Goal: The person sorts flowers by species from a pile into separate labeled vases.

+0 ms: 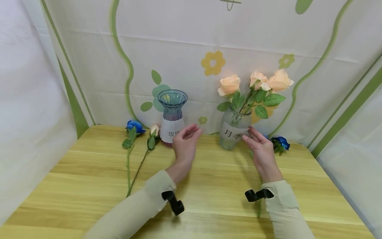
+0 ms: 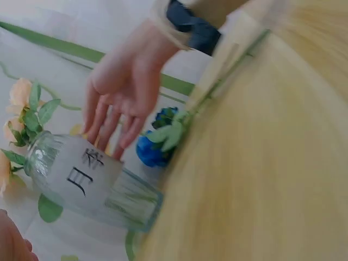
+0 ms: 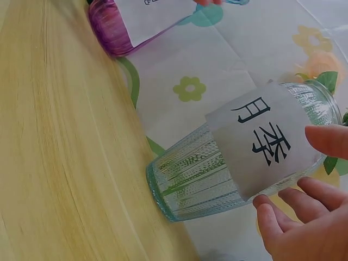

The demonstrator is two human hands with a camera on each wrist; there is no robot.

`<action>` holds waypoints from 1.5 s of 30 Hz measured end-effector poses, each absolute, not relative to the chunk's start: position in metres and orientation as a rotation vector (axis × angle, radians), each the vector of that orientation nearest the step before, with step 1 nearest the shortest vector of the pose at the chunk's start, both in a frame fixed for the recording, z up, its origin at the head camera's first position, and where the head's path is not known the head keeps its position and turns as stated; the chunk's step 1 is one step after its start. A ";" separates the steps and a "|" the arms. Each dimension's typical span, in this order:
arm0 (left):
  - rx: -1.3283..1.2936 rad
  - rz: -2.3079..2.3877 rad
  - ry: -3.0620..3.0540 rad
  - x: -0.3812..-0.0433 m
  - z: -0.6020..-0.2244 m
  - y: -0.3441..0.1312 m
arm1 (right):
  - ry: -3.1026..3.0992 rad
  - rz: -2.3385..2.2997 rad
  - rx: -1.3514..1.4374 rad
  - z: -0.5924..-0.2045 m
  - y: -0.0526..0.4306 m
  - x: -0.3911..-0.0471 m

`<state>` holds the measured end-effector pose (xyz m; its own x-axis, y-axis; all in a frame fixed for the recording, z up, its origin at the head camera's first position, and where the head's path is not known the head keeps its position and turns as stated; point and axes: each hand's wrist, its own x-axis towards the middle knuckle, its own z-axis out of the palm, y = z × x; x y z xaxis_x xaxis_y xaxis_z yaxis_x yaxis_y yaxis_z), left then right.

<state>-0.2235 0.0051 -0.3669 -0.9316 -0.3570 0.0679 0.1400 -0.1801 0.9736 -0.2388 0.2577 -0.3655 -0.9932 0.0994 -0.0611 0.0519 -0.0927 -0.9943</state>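
Note:
A clear glass vase [image 1: 226,142] with a white label stands upright at the back, holding peach roses [image 1: 279,80] and their leafy stems. My right hand [image 1: 263,153] is at its right side, fingers extended and fingertips right at the label's edge; in the right wrist view the thumb and fingers [image 3: 310,204] are spread beside the glass. Left of that vase, my left hand [image 1: 185,146] is raised with its fingers loosely bent and nothing in them. It overlaps the label of a blue-and-purple glass vase [image 1: 173,99], whose mouth holds no flowers.
On the table's left lie a blue rose [image 1: 135,126] and a pale rose [image 1: 154,131] with long stems. More blue roses [image 1: 281,144] lie at the right, partly behind my right hand. A patterned cloth backdrop [image 1: 185,59] rises directly behind the wooden table [image 1: 215,196].

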 end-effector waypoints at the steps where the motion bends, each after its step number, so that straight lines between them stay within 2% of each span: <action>1: 0.243 -2.163 -1.799 -0.219 -0.370 -0.001 | -2.093 2.292 -0.176 -0.365 0.258 -0.238; 15: 0.377 -1.999 -2.113 -0.189 -0.389 -0.097 | -2.104 2.285 -0.176 -0.366 0.258 -0.238; 26: 0.442 -1.669 -2.393 -0.176 -0.399 -0.160 | -2.094 2.295 -0.166 -0.365 0.258 -0.237; 37: 0.344 -1.412 -2.735 -0.177 -0.410 -0.185 | -2.071 2.304 -0.172 -0.366 0.258 -0.238; 45: 0.372 -1.441 -2.773 -0.179 -0.413 -0.187 | -2.080 2.306 -0.169 -0.366 0.257 -0.237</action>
